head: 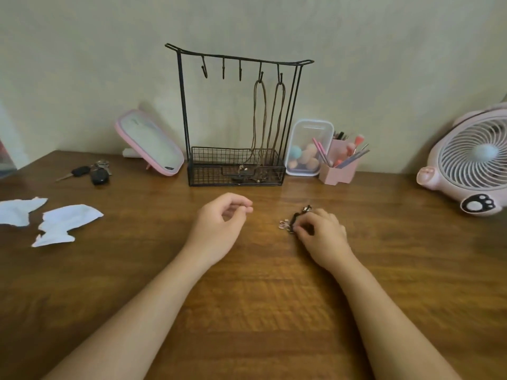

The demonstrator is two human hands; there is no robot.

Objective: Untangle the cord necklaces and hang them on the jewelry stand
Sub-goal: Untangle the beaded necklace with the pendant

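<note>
Under my right hand, curled fingers pinch the bunched dark necklace on the table; my left hand hangs loosely curled, empty. Pulling one-handed may tighten its knots.

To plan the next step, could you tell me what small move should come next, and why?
Probably the right hand lifts the bunched dark necklace it pinches, so the empty left hand can tease it apart; the jewelry stand has three free hooks.
</note>
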